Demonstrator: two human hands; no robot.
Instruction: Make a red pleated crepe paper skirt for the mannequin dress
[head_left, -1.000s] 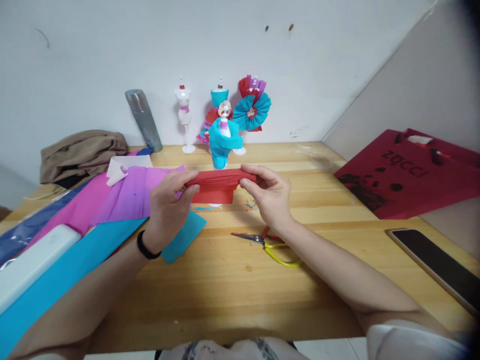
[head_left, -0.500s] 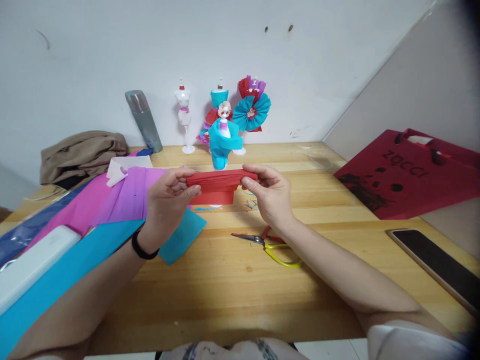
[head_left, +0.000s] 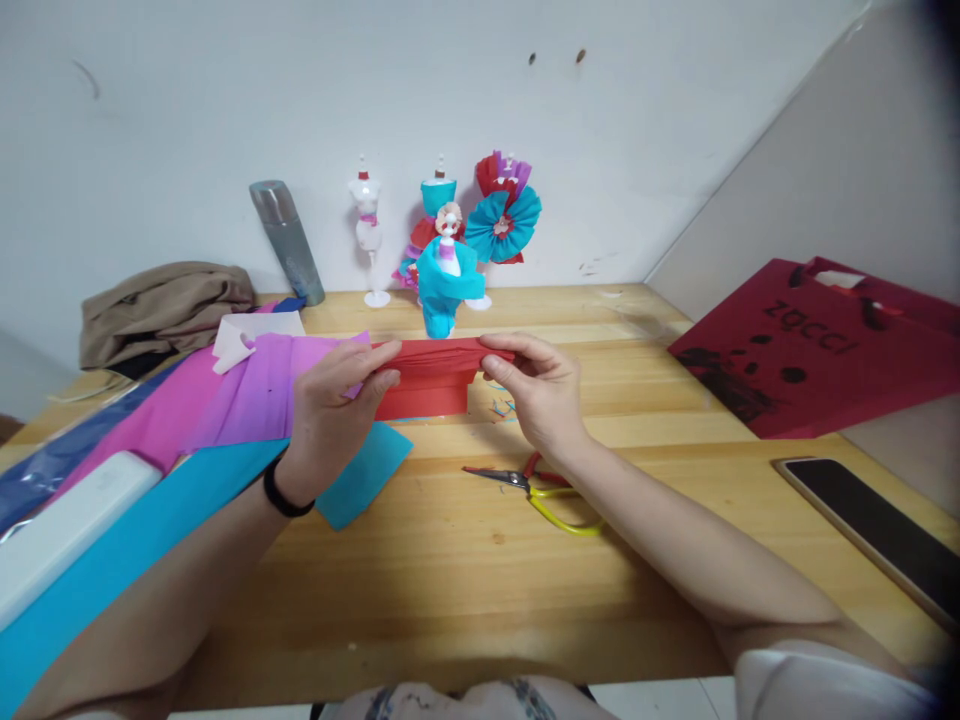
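A strip of red crepe paper (head_left: pixel 431 356), gathered in folds along its upper part, stretches between my two hands above the table. My left hand (head_left: pixel 337 405) pinches its left end between thumb and fingers. At the other end, the thumb and forefinger of my right hand (head_left: pixel 541 385) are closed on the paper. Its lower part hangs down flat and smooth. Below my right hand lie scissors (head_left: pixel 517 480) with red and yellow handles, their blades pointing left. A turquoise paper piece (head_left: pixel 365 475) rests on the table beside my left wrist.
Small mannequins stand along the wall, one bare (head_left: pixel 367 235), another in turquoise paper (head_left: pixel 442 290). Purple paper (head_left: pixel 240 400), a white case (head_left: pixel 75 540) and a grey bottle (head_left: pixel 289 240) are on the left. To the right are a red bag (head_left: pixel 810 345) and a phone (head_left: pixel 877 530).
The fingers of my left hand have shifted right along the paper's upper edge and straightened a little. My right hand keeps its place, and the folds look slightly looser.
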